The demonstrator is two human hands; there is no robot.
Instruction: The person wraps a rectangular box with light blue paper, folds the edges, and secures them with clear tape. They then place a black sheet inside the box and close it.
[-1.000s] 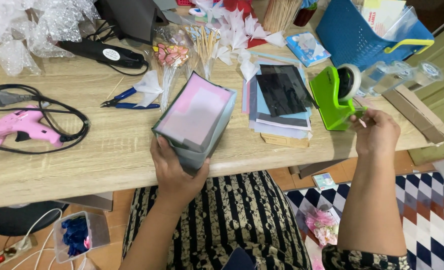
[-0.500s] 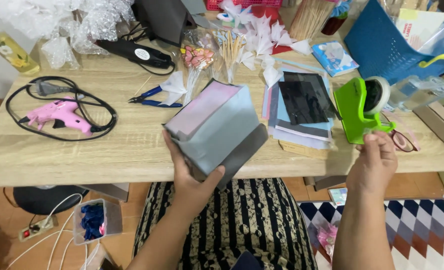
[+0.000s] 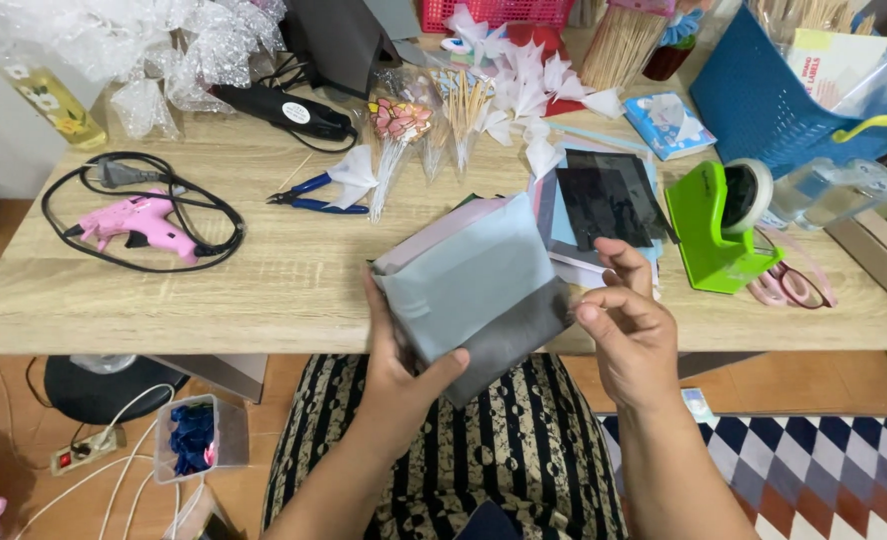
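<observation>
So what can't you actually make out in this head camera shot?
- Underside of the paper stack: hidden by the left hand and the sheets themselves.
- Whether the right hand pinches its edge: the fingertips blur against it.
- Blue basket: cut off by the top and right edges.
- Scissors: partly behind the green tape dispenser.
</observation>
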